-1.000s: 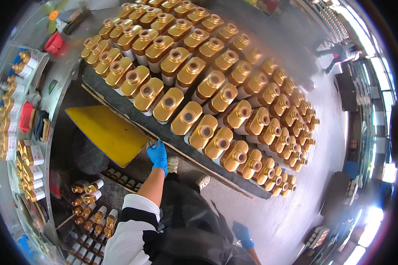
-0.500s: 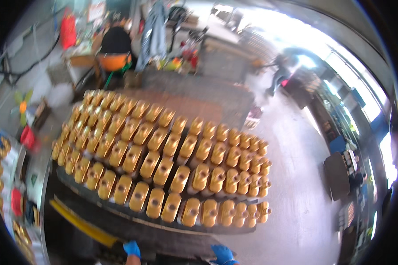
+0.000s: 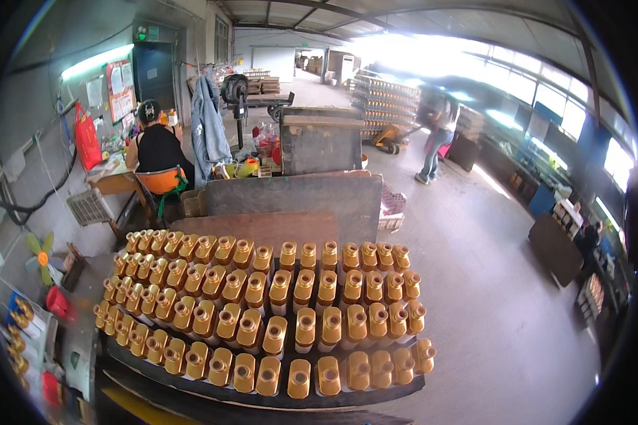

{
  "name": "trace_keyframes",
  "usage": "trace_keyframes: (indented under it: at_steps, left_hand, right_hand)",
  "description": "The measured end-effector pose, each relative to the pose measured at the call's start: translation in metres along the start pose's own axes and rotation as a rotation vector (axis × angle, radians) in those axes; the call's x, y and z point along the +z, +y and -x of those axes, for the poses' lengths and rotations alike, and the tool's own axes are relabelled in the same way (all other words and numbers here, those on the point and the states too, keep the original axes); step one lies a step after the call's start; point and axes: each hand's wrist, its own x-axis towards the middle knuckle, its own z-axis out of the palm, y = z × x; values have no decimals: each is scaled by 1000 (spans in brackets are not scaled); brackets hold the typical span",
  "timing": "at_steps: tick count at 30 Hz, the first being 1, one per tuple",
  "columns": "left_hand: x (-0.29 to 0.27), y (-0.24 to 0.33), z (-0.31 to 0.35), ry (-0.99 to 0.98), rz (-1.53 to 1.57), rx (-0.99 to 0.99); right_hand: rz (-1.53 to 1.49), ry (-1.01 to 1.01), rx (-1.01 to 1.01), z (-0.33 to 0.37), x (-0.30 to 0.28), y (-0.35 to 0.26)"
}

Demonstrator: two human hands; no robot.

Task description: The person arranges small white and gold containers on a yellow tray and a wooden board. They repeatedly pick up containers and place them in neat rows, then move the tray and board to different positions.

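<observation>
Neither of my hands shows in the head view at this moment. In front of me, several rows of gold bottles (image 3: pixel 244 372) stand upright on a dark, curved-looking board (image 3: pixel 262 401). Their short necks point up and have dark round openings. The lower parts of some bottles look white. Below the board, at the lower left, part of a yellow bar (image 3: pixel 143 409) is visible.
Large grey boards (image 3: pixel 290 202) stand behind the bottles. At far left a seated person (image 3: pixel 159 149) faces a desk; on the right, a standing person (image 3: pixel 439 138) is near an orange pallet truck (image 3: pixel 390 138). A yellow-bladed fan (image 3: pixel 42 256) and red bucket (image 3: pixel 58 302) sit left.
The view has tilted up, so the bottles sit lower in the picture and more of the workshop shows. Both blue-covered hands have left the lower edge of the view.
</observation>
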Motion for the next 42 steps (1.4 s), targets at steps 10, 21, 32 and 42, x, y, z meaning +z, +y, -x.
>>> trace_keyframes:
  at_steps: [10, 21, 32, 42]
  left_hand:
    - [-33, 32, -8, -35, -312, 256]
    - [-48, 98, -3, -347, 654, -361]
    - [-87, 99, 110, 444, 1578, -670]
    - [154, 24, 67, 223, 1732, -1144]
  right_hand:
    - [-227, 389, -29, 80, -86, 21]
    - [-211, 504, -147, 181, -273, -4]
    - [132, 432, -223, 164, -338, -91]
    - [234, 501, -283, 156, -383, -129]
